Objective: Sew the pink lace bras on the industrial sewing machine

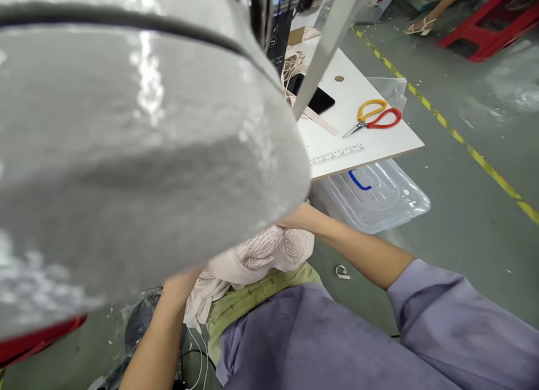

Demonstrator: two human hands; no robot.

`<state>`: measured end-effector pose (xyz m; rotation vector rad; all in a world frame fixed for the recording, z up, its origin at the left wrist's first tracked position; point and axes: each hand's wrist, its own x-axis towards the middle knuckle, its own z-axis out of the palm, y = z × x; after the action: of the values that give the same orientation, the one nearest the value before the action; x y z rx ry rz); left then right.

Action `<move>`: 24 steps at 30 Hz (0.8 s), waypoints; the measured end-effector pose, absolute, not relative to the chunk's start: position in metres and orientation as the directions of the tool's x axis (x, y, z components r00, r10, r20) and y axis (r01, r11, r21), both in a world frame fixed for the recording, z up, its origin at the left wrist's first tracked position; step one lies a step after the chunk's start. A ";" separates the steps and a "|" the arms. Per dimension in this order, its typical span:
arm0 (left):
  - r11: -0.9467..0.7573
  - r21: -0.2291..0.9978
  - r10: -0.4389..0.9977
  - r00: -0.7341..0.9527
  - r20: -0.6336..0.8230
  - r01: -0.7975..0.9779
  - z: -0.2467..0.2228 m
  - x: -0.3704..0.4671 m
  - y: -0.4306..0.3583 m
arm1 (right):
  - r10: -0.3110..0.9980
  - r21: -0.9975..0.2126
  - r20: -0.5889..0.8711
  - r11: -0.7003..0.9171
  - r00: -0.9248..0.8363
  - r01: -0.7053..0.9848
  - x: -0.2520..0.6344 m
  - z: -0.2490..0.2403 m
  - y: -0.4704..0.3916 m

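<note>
Lace fabric [263, 254] bunches between left hand [188, 279] and right hand [296, 216] — both part-hidden.

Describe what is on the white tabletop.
Red-and-yellow scissors, a ruler scale, a black phone partly behind a bar, and pale strips. Anything behind the large grey shape is hidden.

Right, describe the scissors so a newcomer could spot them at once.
Right of the blurred grey shape is a white tabletop. Near its right-hand corner lie metal-bladed scissors; one loop handle is yellow, the other red, unlike the flat black phone.
</note>
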<state>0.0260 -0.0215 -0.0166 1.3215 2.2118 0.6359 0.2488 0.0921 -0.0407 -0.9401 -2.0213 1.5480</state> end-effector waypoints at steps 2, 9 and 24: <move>0.441 0.596 0.887 -0.427 -0.175 0.671 -0.011 0.031 -0.019 | 0.738 -0.963 -0.098 0.099 -0.668 0.250 0.251 -0.050 0.090; 0.327 0.620 0.931 -0.355 -0.082 0.713 0.007 0.035 -0.013 | 0.482 -0.974 -0.211 -0.031 -0.850 0.225 0.277 -0.111 0.066; 0.366 0.646 0.912 -0.398 -0.103 0.670 0.012 0.044 -0.013 | 0.516 -0.835 -0.317 -0.550 -0.796 -0.025 0.323 -0.117 0.028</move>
<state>0.0441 -0.0133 0.0124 1.3706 2.1841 0.7220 0.3234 0.0280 -0.1168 -0.7867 -1.2730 2.3863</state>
